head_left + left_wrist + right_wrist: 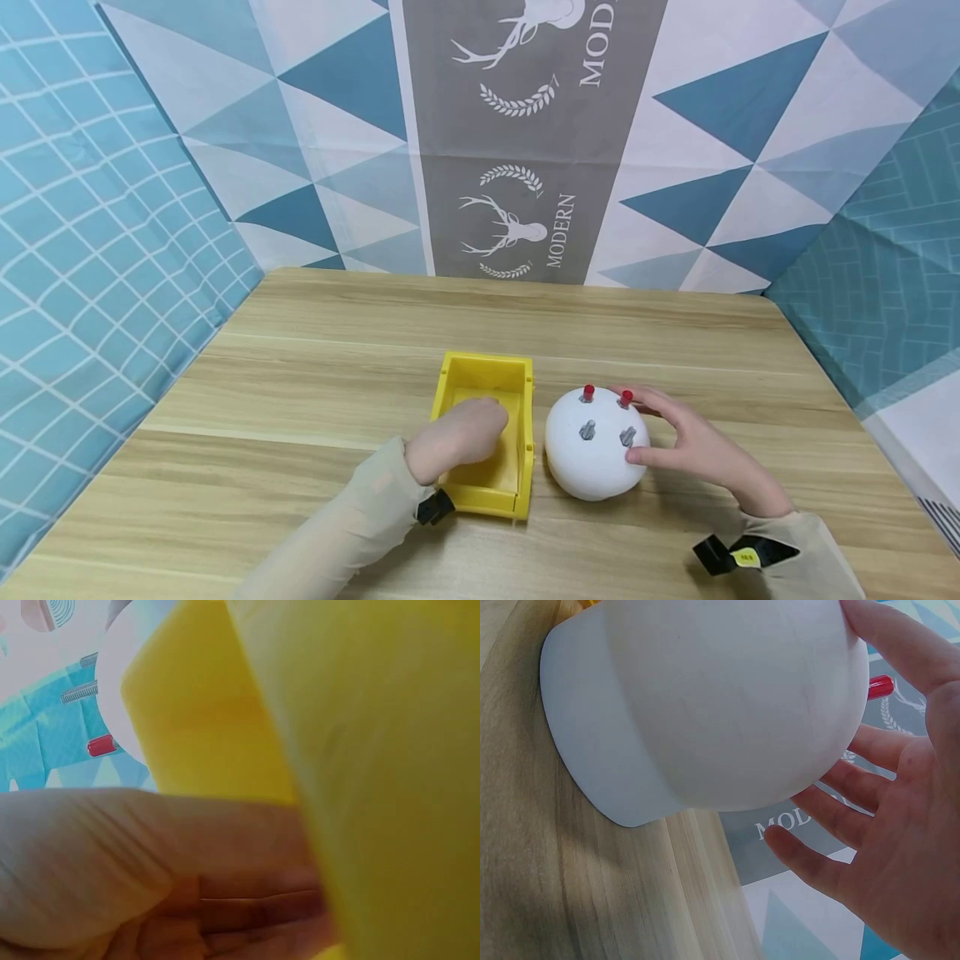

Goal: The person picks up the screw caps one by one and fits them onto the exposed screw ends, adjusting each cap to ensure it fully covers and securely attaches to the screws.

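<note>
A white dome-shaped block (596, 475) stands on the table with threaded metal bolts sticking up from its top. Red caps (588, 392) cover the two far bolts; the two near bolts (588, 430) are bare. My right hand (693, 446) holds the dome from its right side, thumb at the front and fingers around the back; the little finger stays off it in the right wrist view. To the left is a yellow bin (525, 467). My left hand (465, 433) reaches down into this bin, its fingertips hidden behind the yellow wall (390, 750) in the left wrist view.
The wooden table (315, 383) extends around the bin and the dome. Patterned cloth (510, 225) hangs behind the far edge, with blue tiled cloth (90, 208) at the left and teal cloth (885, 267) at the right.
</note>
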`<state>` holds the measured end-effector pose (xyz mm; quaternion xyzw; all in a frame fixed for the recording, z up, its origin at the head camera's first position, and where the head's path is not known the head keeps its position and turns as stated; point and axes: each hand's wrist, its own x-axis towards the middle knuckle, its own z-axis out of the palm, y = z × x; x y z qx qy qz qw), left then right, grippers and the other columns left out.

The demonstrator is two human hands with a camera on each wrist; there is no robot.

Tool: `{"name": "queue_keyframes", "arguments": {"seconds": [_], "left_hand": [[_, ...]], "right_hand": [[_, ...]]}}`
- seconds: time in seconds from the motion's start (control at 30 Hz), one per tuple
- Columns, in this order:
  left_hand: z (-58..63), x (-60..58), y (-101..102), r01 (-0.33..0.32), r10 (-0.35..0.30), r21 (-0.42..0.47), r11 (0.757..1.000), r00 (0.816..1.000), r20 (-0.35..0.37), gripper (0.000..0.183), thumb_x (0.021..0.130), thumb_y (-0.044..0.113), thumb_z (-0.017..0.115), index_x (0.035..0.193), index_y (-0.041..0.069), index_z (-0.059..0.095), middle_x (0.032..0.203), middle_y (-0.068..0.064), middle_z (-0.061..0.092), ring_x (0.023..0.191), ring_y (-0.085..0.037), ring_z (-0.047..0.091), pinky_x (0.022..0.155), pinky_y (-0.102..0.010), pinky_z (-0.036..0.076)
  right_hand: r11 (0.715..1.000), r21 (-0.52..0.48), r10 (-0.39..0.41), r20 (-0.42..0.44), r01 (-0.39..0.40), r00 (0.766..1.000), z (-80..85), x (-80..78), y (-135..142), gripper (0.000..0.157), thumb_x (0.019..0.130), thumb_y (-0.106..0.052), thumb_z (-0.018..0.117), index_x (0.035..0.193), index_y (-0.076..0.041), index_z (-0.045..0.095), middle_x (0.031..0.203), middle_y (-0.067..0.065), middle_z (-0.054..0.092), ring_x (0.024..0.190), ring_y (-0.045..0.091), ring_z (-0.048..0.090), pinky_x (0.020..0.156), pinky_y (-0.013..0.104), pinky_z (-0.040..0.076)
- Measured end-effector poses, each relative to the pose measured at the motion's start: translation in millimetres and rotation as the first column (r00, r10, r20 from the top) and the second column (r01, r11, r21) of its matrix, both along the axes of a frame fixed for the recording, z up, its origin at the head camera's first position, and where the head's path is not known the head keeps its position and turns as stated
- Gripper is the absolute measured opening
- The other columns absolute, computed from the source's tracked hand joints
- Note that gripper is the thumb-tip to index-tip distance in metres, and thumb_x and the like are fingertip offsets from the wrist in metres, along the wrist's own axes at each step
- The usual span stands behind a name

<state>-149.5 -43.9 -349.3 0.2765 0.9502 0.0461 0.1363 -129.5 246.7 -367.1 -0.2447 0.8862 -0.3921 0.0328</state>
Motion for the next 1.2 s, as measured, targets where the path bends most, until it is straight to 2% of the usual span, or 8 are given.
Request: {"name": "queue_keyframes", "arguments": {"seconds": [0.13,0.27,0.4,0.73,0.83,1.0,1.07,1.2], "left_hand": [[0.2,-0.5,-0.7,0.011,-0.011,0.046,0.999,1.0,-0.006,0.019,0.082,-0.009,0.049,0.076,0.007,0.056,0.072,-0.003,0.052,0.063,-0.013,0.043,0.058,-0.023,0.041],[0.4,-1.0,0.2,0.018,-0.018,0.019,1.0,1.0,0.008,0.019,0.077,-0.01,0.055,0.071,0.008,0.055,0.071,-0.003,0.051,0.061,-0.013,0.042,0.055,-0.021,0.04],[0.3,-0.7,1.8,-0.012,0.012,-0.012,1.0,0.998,0.056,0.016,0.073,-0.006,0.062,0.069,0.008,0.056,0.077,-0.004,0.052,0.062,-0.014,0.043,0.054,-0.021,0.04],[-1.7,-0.2,3.4,-0.065,0.068,-0.025,0.998,0.99,0.126,0.019,0.078,-0.003,0.059,0.065,0.01,0.054,0.06,-0.001,0.044,0.053,-0.012,0.038,0.048,-0.019,0.033],[-1.5,-0.6,3.3,-0.065,0.065,-0.003,0.998,0.992,0.108,0.02,0.078,-0.004,0.058,0.064,0.01,0.054,0.06,-0.001,0.045,0.053,-0.012,0.039,0.049,-0.02,0.034],[-0.9,-1.3,2.5,-0.016,0.017,0.056,0.998,1.0,-0.007,0.021,0.08,-0.005,0.055,0.066,0.011,0.052,0.06,0.001,0.047,0.055,-0.012,0.042,0.05,-0.021,0.038],[-0.9,-1.6,2.2,0.004,0.001,0.08,0.997,0.998,-0.06,0.022,0.082,-0.003,0.054,0.065,0.011,0.051,0.058,0.002,0.046,0.054,-0.011,0.042,0.049,-0.021,0.037],[0.5,-1.5,1.9,0.017,-0.004,0.114,0.993,0.993,-0.117,0.024,0.084,-0.001,0.052,0.064,0.011,0.049,0.056,0.002,0.043,0.052,-0.011,0.041,0.047,-0.02,0.034]], "right_hand": [[1.0,-0.009,0.014,-0.005,-0.014,1.0,0.6,-1.0,0.2,0.064,0.074,-0.022,0.075,0.13,-0.01,0.046,0.129,0.012,0.048,0.111,0.037,0.047,0.084,0.064,0.038],[0.999,-0.023,0.033,-0.016,-0.033,0.999,1.0,-1.6,0.3,0.064,0.074,-0.02,0.074,0.131,-0.015,0.046,0.13,0.011,0.048,0.111,0.036,0.048,0.084,0.063,0.039],[0.999,-0.024,0.038,-0.028,-0.039,0.999,1.0,-1.6,0.2,0.065,0.074,-0.02,0.075,0.131,-0.017,0.046,0.13,0.009,0.048,0.11,0.033,0.048,0.084,0.061,0.04],[0.998,-0.031,0.046,-0.019,-0.047,0.999,0.6,-1.8,0.0,0.065,0.074,-0.02,0.074,0.132,-0.018,0.045,0.13,0.009,0.048,0.112,0.037,0.047,0.084,0.063,0.038],[0.998,-0.033,0.049,-0.023,-0.05,0.999,0.0,-2.3,0.0,0.065,0.074,-0.019,0.074,0.132,-0.018,0.045,0.13,0.009,0.048,0.111,0.036,0.048,0.084,0.063,0.039],[0.998,-0.039,0.046,-0.017,-0.046,0.999,-0.8,-2.8,-0.1,0.064,0.074,-0.02,0.074,0.131,-0.02,0.045,0.13,0.007,0.048,0.111,0.034,0.048,0.084,0.062,0.04],[0.999,-0.035,0.041,-0.013,-0.042,0.999,-0.9,-2.7,0.1,0.064,0.074,-0.021,0.074,0.131,-0.019,0.046,0.13,0.007,0.048,0.111,0.035,0.048,0.084,0.062,0.04],[0.999,-0.022,0.033,-0.014,-0.033,0.999,-0.9,-2.2,0.4,0.063,0.074,-0.021,0.074,0.131,-0.016,0.046,0.13,0.01,0.048,0.111,0.037,0.047,0.084,0.064,0.039]]}}
